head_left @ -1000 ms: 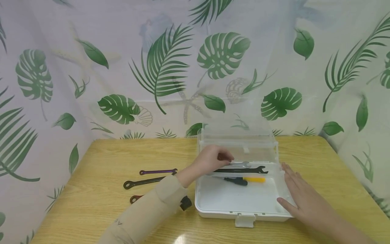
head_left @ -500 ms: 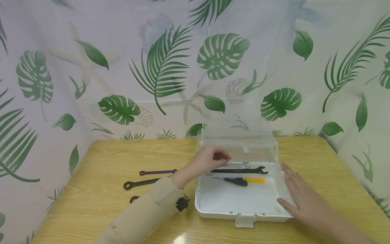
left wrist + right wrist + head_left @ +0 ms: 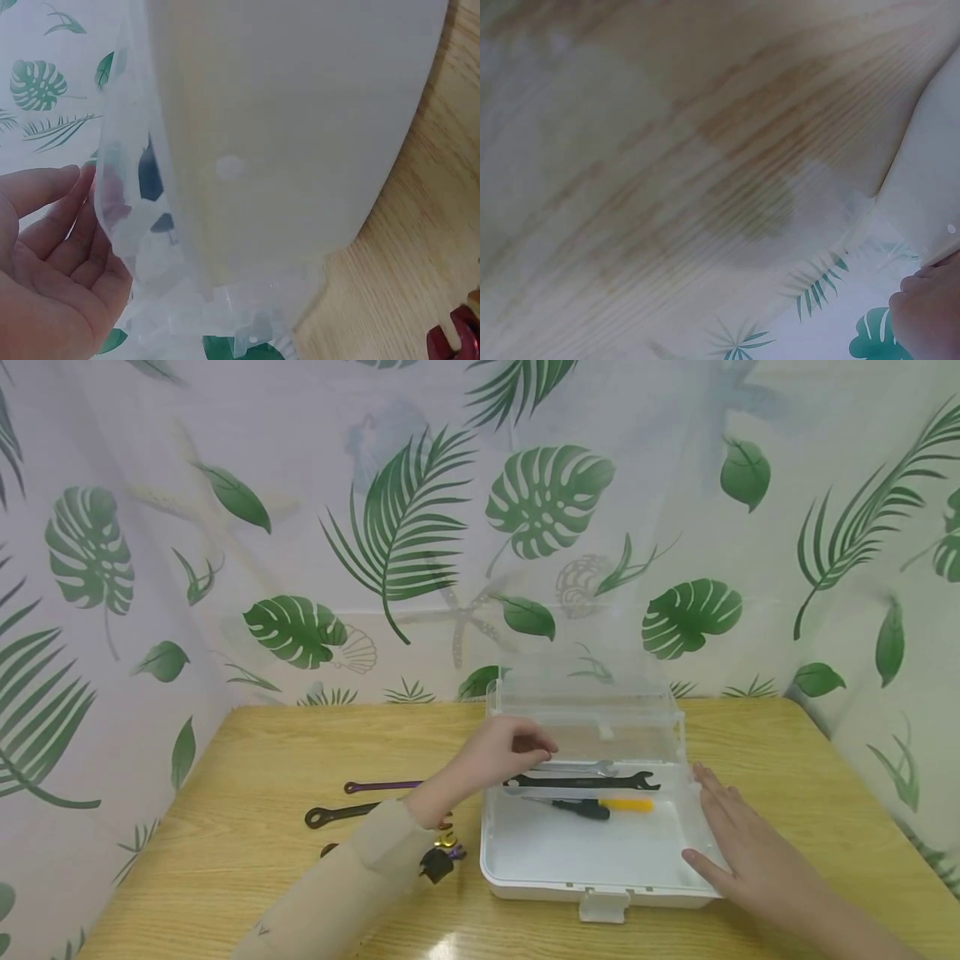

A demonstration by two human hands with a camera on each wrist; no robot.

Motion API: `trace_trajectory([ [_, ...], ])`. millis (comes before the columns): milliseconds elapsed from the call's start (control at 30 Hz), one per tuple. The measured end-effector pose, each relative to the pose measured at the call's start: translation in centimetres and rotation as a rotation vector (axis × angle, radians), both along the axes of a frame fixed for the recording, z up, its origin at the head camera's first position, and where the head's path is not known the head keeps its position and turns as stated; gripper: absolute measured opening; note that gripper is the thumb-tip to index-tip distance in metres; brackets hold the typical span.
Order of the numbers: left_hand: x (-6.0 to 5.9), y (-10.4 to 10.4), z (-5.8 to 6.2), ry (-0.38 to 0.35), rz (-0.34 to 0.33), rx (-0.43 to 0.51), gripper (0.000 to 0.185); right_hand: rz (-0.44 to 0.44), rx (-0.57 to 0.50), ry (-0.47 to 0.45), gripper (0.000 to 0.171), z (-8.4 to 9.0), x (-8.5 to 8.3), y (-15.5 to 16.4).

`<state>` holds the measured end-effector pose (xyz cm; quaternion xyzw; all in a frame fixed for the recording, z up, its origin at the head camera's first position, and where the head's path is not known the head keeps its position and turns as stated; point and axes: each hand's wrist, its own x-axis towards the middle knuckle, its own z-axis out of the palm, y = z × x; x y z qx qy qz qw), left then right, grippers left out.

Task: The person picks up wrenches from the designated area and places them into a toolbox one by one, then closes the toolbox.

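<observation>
The left hand (image 3: 510, 752) hung over the left wall of the white plastic toolbox (image 3: 540, 883), just left of centre in the head view. Its fingers were loosely bent, and the left wrist view showed an empty palm beside the box's clear wall, so I judged the hand released, gripping nothing. Just right of its fingertips, along the back of the box floor, lay a silver open-end wrench (image 3: 592, 767) and a black open-end wrench (image 3: 592, 782), side by side and close enough that I could not tell whether they touched. A black screwdriver with a yellow handle (image 3: 603, 807) lay just in front of them.

The right hand (image 3: 738, 852) lay flat with straight fingers against the box's right rim at the lower right, steadying it and holding nothing.

By my reading, the step in hand was laying tools into the box. A reach to the tools outside would call for lifting the wrist clear of the left wall.

On the wooden table (image 3: 262, 743), centre left, lay a purple wrench (image 3: 378, 786) and a black ring wrench (image 3: 337, 814), both partly behind the beige sleeve (image 3: 337, 893). Small gold and purple pieces (image 3: 447, 845) lay by the sleeve (too small to name). The clear lid (image 3: 585, 702) stood open behind.
</observation>
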<state>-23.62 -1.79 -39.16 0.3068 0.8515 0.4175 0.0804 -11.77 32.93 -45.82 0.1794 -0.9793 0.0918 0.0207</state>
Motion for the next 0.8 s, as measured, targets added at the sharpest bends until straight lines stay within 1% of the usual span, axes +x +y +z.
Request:
trace_trajectory([
  [267, 0.3, -1.2, 0.4, -0.032, 0.022, 0.037, 0.016, -0.005, 0.002, -0.022, 0.092, 0.0, -0.3, 0.1],
  [433, 0.4, -2.1, 0.6, -0.054, 0.042, 0.058, 0.017, -0.002, 0.011, -0.008, 0.092, 0.0, -0.2, 0.2],
  [600, 0.6, -3.3, 0.6, -0.066, 0.082, 0.058, 0.016, 0.003, 0.009, 0.001, 0.091, 0.0, -0.2, 0.2],
  [800, 0.7, -4.7, 0.6, -0.06, 0.11, 0.055, 0.017, 0.006, 0.013, 0.018, 0.092, 0.0, -0.1, 0.2],
])
